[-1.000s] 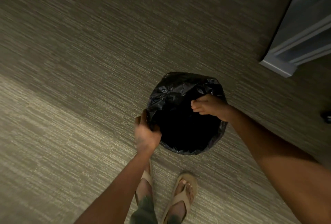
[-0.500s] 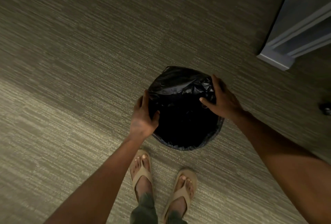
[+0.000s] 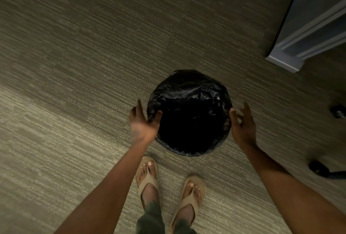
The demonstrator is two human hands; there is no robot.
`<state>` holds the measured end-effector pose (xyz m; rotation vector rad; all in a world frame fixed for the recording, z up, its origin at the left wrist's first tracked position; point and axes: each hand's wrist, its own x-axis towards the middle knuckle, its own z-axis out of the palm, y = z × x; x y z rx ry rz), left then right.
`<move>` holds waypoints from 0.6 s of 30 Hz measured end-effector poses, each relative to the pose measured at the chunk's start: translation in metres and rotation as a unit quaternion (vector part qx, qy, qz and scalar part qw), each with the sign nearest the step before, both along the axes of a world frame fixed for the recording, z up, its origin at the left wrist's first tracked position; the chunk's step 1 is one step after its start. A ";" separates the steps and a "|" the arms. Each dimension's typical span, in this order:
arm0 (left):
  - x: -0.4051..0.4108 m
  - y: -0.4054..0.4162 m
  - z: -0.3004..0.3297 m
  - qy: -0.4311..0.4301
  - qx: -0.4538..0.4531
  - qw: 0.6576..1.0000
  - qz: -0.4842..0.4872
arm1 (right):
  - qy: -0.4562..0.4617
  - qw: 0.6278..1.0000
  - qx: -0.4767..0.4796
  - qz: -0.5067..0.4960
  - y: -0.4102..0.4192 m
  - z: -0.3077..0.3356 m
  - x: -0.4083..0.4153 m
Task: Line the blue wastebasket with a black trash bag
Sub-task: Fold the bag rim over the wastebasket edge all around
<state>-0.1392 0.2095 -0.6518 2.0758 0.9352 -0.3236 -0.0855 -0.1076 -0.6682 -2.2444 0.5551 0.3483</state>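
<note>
Seen from above, a person is standing on a striped grey-green carpet point(image 3: 74, 65) and looking down at a round wastebasket that is standing upright on the floor just ahead of their sandalled feet point(image 3: 148, 179). A black trash bag point(image 3: 189, 93) is covering the whole opening and is folding down over the rim, so none of the basket's blue is showing from this angle. The plastic is looking thin, crinkled and glossy; it is likely handling as something very light, soft and slippery, easy to pull out of place and possible to tear if tugged hard. The best place to take hold is probably the folded cuff at the rim, pinched on opposite sides. The left hand point(image 3: 143, 123) is sitting at the basket's left edge, its thumb hooking over the rim onto the bag while its fingers are spreading loosely down the outside; it is touching the bag rather than clenching it. The right hand point(image 3: 243, 125) is hovering just beside the right edge with the fingers spread wide and nothing in its grip, the thumb nearly grazing the plastic. The basket is therefore lying directly between the two hands. A pale cabinet corner point(image 3: 286, 61) is standing well apart at the upper right.
</note>
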 end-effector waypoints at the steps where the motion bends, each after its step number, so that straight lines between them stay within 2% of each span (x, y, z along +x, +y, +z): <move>1: -0.004 0.000 0.001 0.003 -0.005 0.999 0.039 | -0.016 0.999 -0.002 -0.041 0.002 0.001 -0.006; 4: -0.021 -0.007 0.006 0.025 -0.050 0.987 0.153 | -0.014 0.989 0.003 -0.146 0.012 0.003 -0.030; 7: -0.043 -0.021 0.008 0.042 -0.104 0.973 0.200 | 0.007 0.978 0.051 -0.201 0.026 0.004 -0.058; 10: -0.048 -0.027 0.003 0.074 -0.162 0.966 0.186 | 0.044 0.976 0.105 -0.185 0.038 0.002 -0.073; 18: -0.027 -0.014 0.000 0.073 -0.113 0.979 0.151 | 0.039 0.968 0.158 -0.194 0.041 -0.005 -0.070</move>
